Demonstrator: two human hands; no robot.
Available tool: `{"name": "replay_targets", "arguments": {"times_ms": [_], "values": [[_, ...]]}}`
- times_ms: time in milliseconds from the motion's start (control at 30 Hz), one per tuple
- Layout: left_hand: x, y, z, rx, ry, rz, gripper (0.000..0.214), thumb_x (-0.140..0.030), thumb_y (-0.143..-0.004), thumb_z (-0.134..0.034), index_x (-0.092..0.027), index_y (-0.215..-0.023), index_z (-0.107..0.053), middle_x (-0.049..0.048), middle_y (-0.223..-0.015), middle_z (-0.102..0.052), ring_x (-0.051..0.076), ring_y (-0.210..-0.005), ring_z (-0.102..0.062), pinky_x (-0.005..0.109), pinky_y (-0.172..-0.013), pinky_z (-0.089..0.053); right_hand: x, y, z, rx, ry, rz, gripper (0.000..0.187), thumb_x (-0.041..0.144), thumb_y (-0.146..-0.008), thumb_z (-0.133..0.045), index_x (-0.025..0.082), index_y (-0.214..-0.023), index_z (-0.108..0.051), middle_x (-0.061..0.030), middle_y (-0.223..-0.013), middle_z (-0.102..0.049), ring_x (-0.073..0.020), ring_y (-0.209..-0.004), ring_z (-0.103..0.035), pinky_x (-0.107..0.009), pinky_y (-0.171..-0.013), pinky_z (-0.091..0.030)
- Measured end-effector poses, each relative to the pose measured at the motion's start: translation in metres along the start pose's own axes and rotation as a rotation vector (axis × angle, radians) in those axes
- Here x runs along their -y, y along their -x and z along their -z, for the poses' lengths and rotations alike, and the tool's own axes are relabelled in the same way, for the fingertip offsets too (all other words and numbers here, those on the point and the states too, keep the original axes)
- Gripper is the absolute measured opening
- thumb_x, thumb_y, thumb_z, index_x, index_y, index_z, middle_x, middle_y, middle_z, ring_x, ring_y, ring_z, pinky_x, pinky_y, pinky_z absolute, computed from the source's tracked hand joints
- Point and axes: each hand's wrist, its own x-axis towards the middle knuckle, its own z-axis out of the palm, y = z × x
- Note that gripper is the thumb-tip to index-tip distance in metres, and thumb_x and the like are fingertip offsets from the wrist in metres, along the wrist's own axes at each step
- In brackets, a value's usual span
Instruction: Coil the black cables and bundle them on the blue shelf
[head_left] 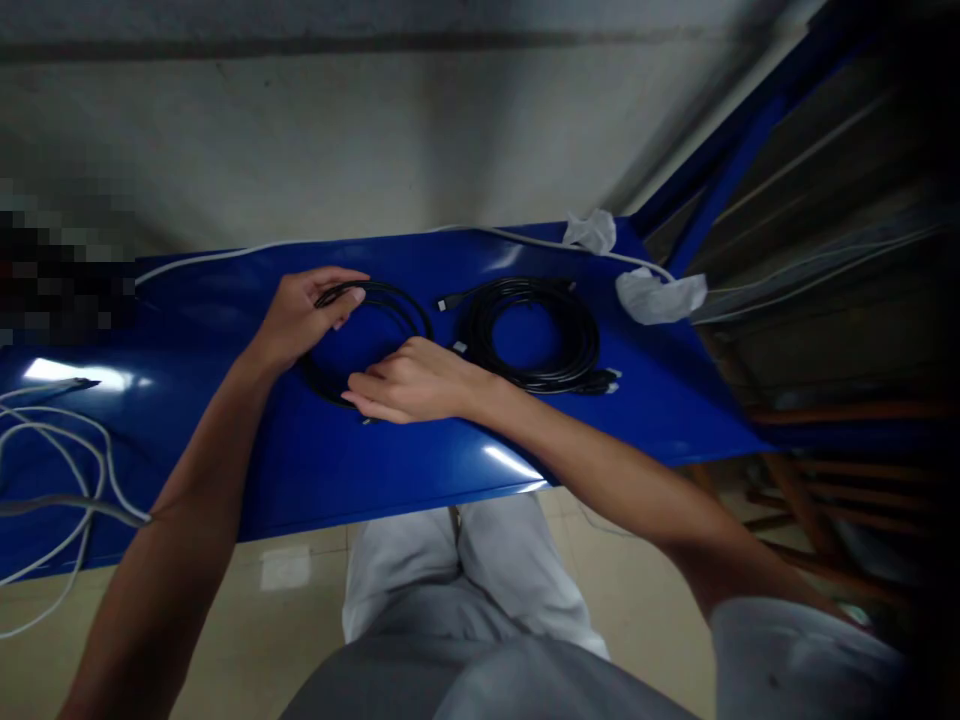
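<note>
A black cable [405,302] lies in a loose coil on the blue tabletop. My left hand [309,312] grips the coil at its upper left, thumb and fingers closed round the strands. At the lower right of the same coil, my right hand [409,382] is closed over the cable, its fingers pointing left. A small connector end [367,420] peeks out below the right hand. To the right lies a thicker coil of black cables [589,335], untouched, with several plugs sticking out at its sides.
Tangled white cables [90,470] lie at the table's left end, near my left forearm. A white cord [247,250] runs along the back edge by the wall. Two crumpled white pieces [660,296] sit at the right corner, beside a blue metal frame [727,180].
</note>
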Motion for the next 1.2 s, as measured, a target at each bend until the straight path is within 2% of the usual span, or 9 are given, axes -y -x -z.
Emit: {"name": "replay_targets", "arguments": {"times_ms": [200,433,567,700,800,867,967,1100,1200], "values": [[-0.001,0.003,-0.008,-0.062,-0.174,-0.130,0.035,-0.047,-0.094,-0.081,-0.021,-0.117,-0.082,0.0079,-0.113,-0.081,0.025,-0.107,-0.076,0.036,-0.103,-0.061,0.002,-0.002,0.007,0.078,-0.032,-0.060,0.045,0.042,-0.121,-0.038,0.016,-0.106,-0.072,-0.0057,-0.077,-0.076,-0.0155,-0.059,-0.060,-0.035,-0.061,-0.015],[0.002,0.004,-0.010,-0.073,-0.363,-0.214,0.029,-0.045,-0.100,-0.073,-0.024,-0.117,-0.082,0.0063,-0.110,-0.078,0.024,-0.099,-0.073,0.038,-0.097,-0.059,0.002,-0.001,0.009,0.076,-0.055,-0.084,0.048,0.048,-0.120,-0.039,0.016,-0.108,-0.072,-0.0067,-0.076,-0.075,-0.0178,-0.063,-0.063,-0.035,-0.063,-0.017],[0.000,0.005,-0.012,-0.055,-0.423,-0.257,0.027,-0.041,-0.102,-0.069,-0.024,-0.120,-0.081,0.0067,-0.118,-0.077,0.026,-0.106,-0.071,0.040,-0.103,-0.057,0.001,0.001,0.008,0.064,-0.067,-0.069,0.053,0.057,-0.118,-0.039,0.016,-0.110,-0.071,-0.0072,-0.078,-0.075,-0.0190,-0.065,-0.063,-0.034,-0.063,-0.020],[-0.001,0.006,-0.016,-0.040,-0.419,-0.269,0.029,-0.041,-0.104,-0.067,-0.023,-0.122,-0.081,0.0074,-0.120,-0.076,0.027,-0.113,-0.071,0.040,-0.108,-0.056,-0.001,0.001,0.013,0.044,-0.101,-0.076,0.058,0.066,-0.114,-0.044,0.015,-0.112,-0.071,-0.0080,-0.085,-0.075,-0.0210,-0.074,-0.066,-0.033,-0.066,-0.027],[0.001,0.006,-0.017,-0.030,-0.415,-0.289,0.031,-0.042,-0.104,-0.065,-0.023,-0.123,-0.080,0.0072,-0.122,-0.077,0.026,-0.114,-0.071,0.039,-0.107,-0.057,-0.008,0.000,0.019,0.001,-0.092,-0.143,0.063,0.071,-0.113,-0.040,0.015,-0.113,-0.069,-0.0094,-0.092,-0.074,-0.0227,-0.081,-0.066,-0.033,-0.071,-0.035],[0.002,0.006,-0.017,-0.014,-0.402,-0.326,0.031,-0.040,-0.103,-0.065,-0.022,-0.124,-0.080,0.0074,-0.121,-0.077,0.025,-0.112,-0.072,0.039,-0.104,-0.058,-0.016,-0.001,0.023,-0.054,-0.061,-0.207,0.061,0.065,-0.117,-0.035,0.014,-0.116,-0.068,-0.0108,-0.098,-0.073,-0.0240,-0.088,-0.066,-0.034,-0.077,-0.039],[0.002,0.006,-0.019,-0.015,-0.359,-0.352,0.027,-0.032,-0.099,-0.066,-0.022,-0.119,-0.081,0.0073,-0.118,-0.078,0.025,-0.110,-0.073,0.040,-0.103,-0.059,-0.030,0.001,0.028,-0.108,-0.023,-0.286,0.046,0.048,-0.120,-0.033,0.015,-0.122,-0.064,-0.0134,-0.111,-0.071,-0.0271,-0.103,-0.065,-0.039,-0.092,-0.045],[0.000,0.006,-0.026,-0.040,-0.246,-0.268,0.019,-0.027,-0.093,-0.072,-0.022,-0.109,-0.081,0.0066,-0.113,-0.078,0.026,-0.106,-0.075,0.042,-0.100,-0.062,-0.041,0.004,0.029,-0.078,0.020,-0.380,0.029,0.036,-0.116,-0.045,0.015,-0.130,-0.061,-0.0175,-0.130,-0.064,-0.0336,-0.121,-0.059,-0.050,-0.107,-0.044],[-0.003,0.006,-0.030,-0.015,-0.147,-0.200,0.020,-0.025,-0.087,-0.079,-0.021,-0.107,-0.080,0.0071,-0.113,-0.077,0.027,-0.106,-0.075,0.044,-0.099,-0.064,-0.045,0.006,0.024,-0.066,0.028,-0.410,0.027,0.031,-0.113,-0.052,0.016,-0.134,-0.059,-0.0192,-0.139,-0.058,-0.0371,-0.128,-0.056,-0.056,-0.110,-0.044]]}}
